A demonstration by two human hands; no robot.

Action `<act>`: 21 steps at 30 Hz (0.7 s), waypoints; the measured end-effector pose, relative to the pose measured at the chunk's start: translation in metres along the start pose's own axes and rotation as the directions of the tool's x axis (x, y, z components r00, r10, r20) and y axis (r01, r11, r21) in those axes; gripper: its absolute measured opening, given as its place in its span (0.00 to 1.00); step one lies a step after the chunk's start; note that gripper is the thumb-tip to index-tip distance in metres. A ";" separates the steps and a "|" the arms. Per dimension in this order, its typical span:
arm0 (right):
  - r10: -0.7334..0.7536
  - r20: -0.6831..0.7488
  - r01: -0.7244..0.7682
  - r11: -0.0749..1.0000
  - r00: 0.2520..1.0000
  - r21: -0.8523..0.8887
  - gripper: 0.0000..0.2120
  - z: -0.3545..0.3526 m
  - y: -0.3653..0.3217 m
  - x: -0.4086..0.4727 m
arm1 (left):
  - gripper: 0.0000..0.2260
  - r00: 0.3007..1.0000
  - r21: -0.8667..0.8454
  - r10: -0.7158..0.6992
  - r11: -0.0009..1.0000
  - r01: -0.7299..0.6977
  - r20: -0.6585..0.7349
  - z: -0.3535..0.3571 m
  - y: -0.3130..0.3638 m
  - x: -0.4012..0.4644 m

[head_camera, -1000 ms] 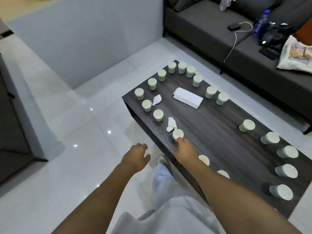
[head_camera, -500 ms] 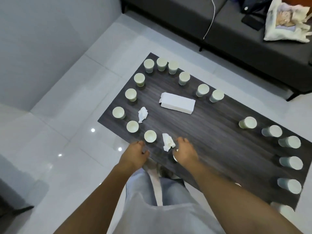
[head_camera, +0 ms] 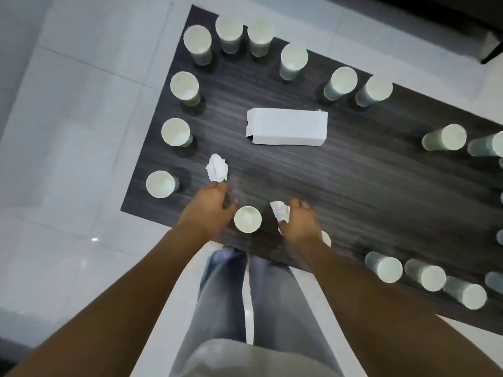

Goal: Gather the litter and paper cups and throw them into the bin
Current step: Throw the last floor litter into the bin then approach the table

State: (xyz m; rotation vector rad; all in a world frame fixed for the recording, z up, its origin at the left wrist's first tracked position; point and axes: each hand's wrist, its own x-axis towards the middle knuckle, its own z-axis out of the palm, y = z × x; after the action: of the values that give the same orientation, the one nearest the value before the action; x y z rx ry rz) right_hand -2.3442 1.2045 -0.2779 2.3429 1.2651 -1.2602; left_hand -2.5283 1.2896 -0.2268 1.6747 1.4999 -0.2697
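Several pale paper cups stand around the edge of a dark wooden table (head_camera: 353, 186). My left hand (head_camera: 206, 210) lies over the near left corner with its fingers curled round a cup that it mostly hides. Its fingertips almost touch a crumpled white tissue (head_camera: 216, 171). An upright cup (head_camera: 247, 219) stands between my hands. My right hand (head_camera: 299, 227) pinches a second crumpled tissue (head_camera: 280, 210). Another cup (head_camera: 326, 238) peeks out from under my right wrist.
A white carton (head_camera: 285, 130) lies flat in the middle of the table. More cups line the far edge (head_camera: 294, 61) and the right side (head_camera: 443, 137), with a row along the near right edge (head_camera: 386, 269). White tiled floor (head_camera: 68, 159) surrounds the table. No bin is in view.
The view has tilted down and closer. My left hand has moved from the table's edge onto a cup. My right hand has closed on the tissue next to it.
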 end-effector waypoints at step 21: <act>-0.048 -0.214 0.131 0.908 0.976 0.398 0.14 0.011 -0.014 0.043 | 0.30 0.984 -0.092 0.178 0.980 -0.176 0.021 0.071 -0.003 0.047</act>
State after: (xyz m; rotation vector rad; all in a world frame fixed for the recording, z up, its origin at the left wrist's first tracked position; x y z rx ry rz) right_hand -2.3499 1.2334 -0.3146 2.7944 1.2806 -1.4733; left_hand -2.4929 1.2732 -0.3023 1.7122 1.3127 -0.1282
